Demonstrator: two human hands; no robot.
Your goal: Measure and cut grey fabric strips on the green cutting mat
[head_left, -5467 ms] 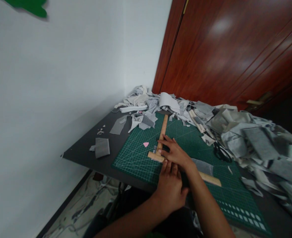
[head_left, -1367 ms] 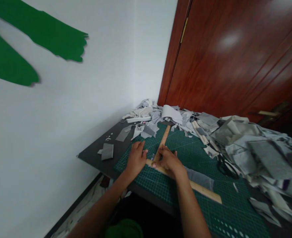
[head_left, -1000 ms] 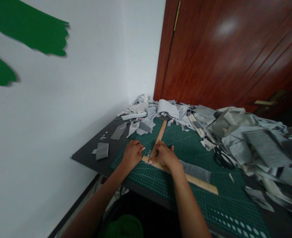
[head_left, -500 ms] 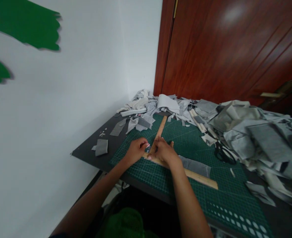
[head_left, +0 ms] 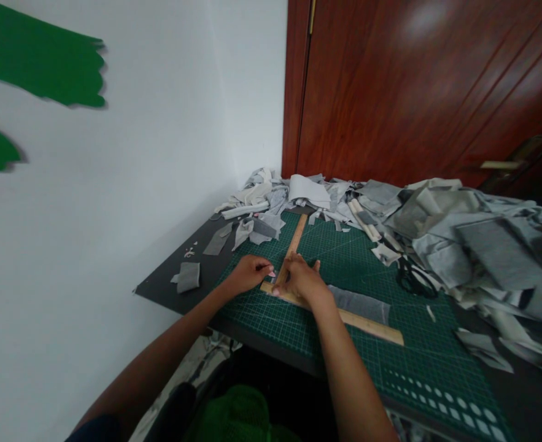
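A glossy red-brown door [head_left: 390, 92] stands beside white walls [head_left: 151, 141].

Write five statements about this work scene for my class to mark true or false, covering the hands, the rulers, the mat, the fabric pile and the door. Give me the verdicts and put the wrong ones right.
1. The left hand holds a small pink piece. True.
2. The right hand rests on the rulers. True.
3. The two rulers lie parallel. False: they lie at an angle to each other.
4. The mat is green with grid lines. True.
5. The door is white, and the fabric pile lies along the mat's near edge. False: the door is reddish brown, and the pile runs along the far and right sides.
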